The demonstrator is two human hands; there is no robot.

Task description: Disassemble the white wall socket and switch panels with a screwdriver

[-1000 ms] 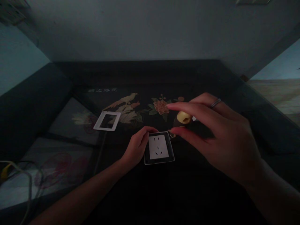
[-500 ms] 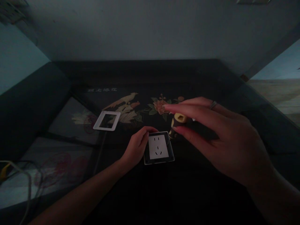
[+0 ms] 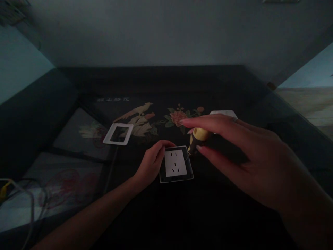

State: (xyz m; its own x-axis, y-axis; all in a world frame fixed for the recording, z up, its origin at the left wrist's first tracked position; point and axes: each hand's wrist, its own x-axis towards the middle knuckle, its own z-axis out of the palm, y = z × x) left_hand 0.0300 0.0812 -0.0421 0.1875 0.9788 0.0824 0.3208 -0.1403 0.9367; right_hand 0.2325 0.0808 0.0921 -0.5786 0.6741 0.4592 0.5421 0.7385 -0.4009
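Note:
A wall socket point(image 3: 176, 163) with a white face and a dark surround lies on the dark tabletop. My left hand point(image 3: 153, 159) is closed on its left edge, fingers curled over the upper left corner. Between the thumb and fingers of my right hand point(image 3: 229, 142) is the yellow and black handle of a screwdriver point(image 3: 199, 135). It slants down toward the socket's upper right side, where a thin shaft reaches the dark surround; the exact spot of the tip is too dim to make out.
A white square frame point(image 3: 118, 134) lies to the left on the table, over a printed bird. Behind my right hand a white piece point(image 3: 226, 113) shows in part. Cables point(image 3: 32, 205) run along the lower left. A grey wall point(image 3: 151, 34) stands behind the table.
My right hand has turned a little on the screwdriver handle and shifted slightly down, so the white piece behind shows more. My left hand and the socket stay in place.

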